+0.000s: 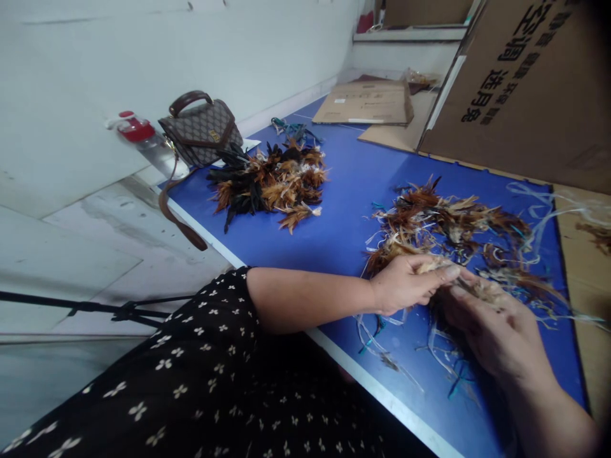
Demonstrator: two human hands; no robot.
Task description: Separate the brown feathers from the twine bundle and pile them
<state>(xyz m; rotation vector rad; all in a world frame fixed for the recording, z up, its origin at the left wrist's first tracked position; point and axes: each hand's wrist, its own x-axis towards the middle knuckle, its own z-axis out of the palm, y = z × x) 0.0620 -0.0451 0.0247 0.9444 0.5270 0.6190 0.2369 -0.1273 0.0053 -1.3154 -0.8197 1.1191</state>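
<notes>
Both hands meet over the right part of the blue table (344, 197). My left hand (410, 283) is closed, thumb and fingers pinching a small bunch of tan feathers (432, 266). Close against it, my right hand (499, 321) is also closed on feathers, with brownish tufts (487, 292) showing between its fingers. How far the bunch runs inside the hands is hidden. Just beyond them spreads a loose heap of brown, tan and dark feathers (429, 216) with white strings through it. Strings and feather scraps (389, 361) lie on the near side.
A pile of brown and black feathers (277, 181) lies at the left. Behind it are a patterned handbag (205, 130) with a hanging strap and a red-capped bottle (147, 143). Flat cardboard (365, 102) rests at the back; a large cardboard panel (525, 95) stands at right.
</notes>
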